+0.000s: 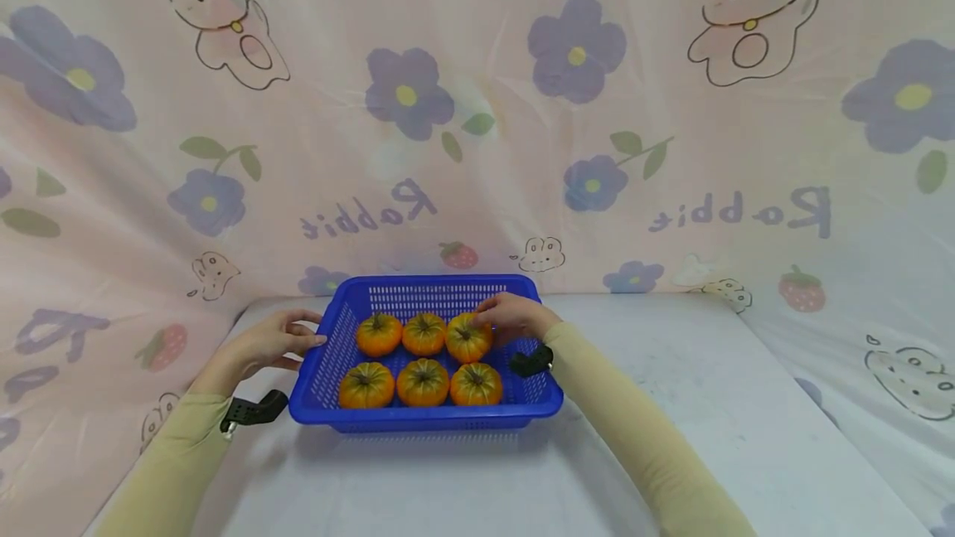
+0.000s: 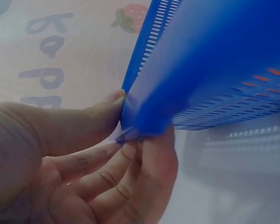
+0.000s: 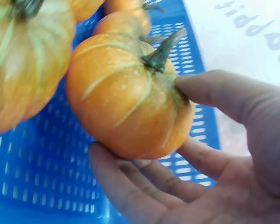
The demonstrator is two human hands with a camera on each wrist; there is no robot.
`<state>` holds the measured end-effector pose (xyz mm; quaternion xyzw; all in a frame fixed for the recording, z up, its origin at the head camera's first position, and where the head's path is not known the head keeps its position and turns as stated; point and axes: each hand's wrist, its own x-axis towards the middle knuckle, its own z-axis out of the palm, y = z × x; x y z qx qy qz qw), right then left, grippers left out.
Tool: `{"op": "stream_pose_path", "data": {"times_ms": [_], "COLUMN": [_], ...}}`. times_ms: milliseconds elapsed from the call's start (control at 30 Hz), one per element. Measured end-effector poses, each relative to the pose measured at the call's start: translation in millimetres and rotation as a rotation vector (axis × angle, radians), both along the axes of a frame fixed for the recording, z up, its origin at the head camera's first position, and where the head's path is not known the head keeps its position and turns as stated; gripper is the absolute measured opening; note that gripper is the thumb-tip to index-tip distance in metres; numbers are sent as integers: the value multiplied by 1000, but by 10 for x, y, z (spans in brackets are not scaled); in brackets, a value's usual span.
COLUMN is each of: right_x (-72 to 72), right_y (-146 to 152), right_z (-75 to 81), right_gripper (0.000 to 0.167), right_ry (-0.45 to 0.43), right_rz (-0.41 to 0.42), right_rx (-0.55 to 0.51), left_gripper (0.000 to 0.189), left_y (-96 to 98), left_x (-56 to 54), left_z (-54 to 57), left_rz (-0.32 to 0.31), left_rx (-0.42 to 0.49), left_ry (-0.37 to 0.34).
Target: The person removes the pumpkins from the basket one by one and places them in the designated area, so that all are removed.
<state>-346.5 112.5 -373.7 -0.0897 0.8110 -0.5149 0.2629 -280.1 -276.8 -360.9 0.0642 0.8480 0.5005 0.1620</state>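
A blue plastic basket with slotted walls holds two rows of small orange pumpkins. My left hand pinches the basket's left rim, thumb on one side and fingers curled under the other. At the right end of the back row, my right hand grips a pumpkin; its thumb lies on top near the green stem and the fingers curl beneath. That pumpkin looks tilted in the right wrist view. Beside it stand the middle back pumpkin and, in front, the right front pumpkin.
The basket stands on a white table close to its back edge. Behind and at both sides hangs a pale curtain printed with flowers and rabbits. A black wrist mount sits on the left forearm, another mount on the right.
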Motion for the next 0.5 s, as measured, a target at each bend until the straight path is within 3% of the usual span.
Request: {"op": "stream_pose_path", "data": {"times_ms": [333,500], "right_x": [117,185], "right_y": [187,330], "right_z": [210,306], "right_gripper": [45,45], "right_ry": [-8,34], "right_rz": [10,-14], "right_rx": [-246,-297], "left_gripper": [60,59], "left_y": [-4,-13], "left_x": [11,-13], "left_z": [-9,-13], "left_rz": [6,-19], "left_rx": [-7,10], "left_ry": [2,4]}}
